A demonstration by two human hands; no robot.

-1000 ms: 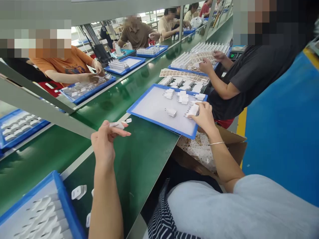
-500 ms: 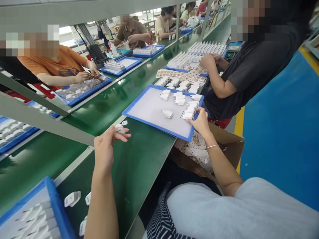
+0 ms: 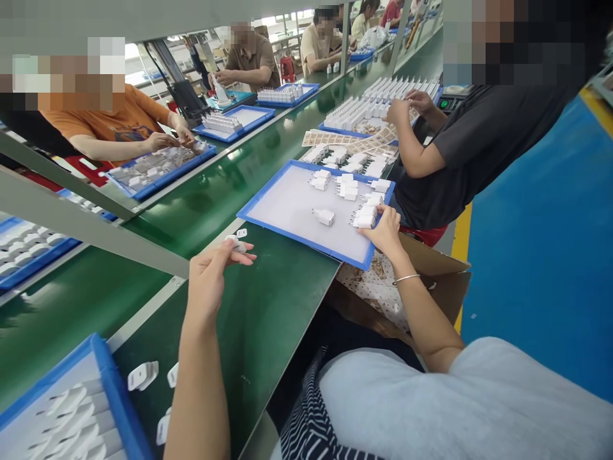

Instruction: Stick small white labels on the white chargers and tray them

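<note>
My left hand is raised over the green bench, thumb and fingers closed on a white charger plug. Just beyond its fingertips shows a small white piece; whether it is held too, I cannot tell. My right hand is at the near right corner of a blue-rimmed tray, fingers curled round white wall chargers there. One charger lies alone mid-tray, with several more clustered along its far and right sides. Several white chargers stand on the bench left of my left forearm.
A blue tray of chargers fills the lower left. A slanted grey post crosses on the left. An open cardboard box sits below the right tray. A co-worker in dark clothes sits close at right; others work across the green belt.
The view has shifted slightly. Both hands keep nearly the same place and grip. The co-worker at right has brought both hands up together.
</note>
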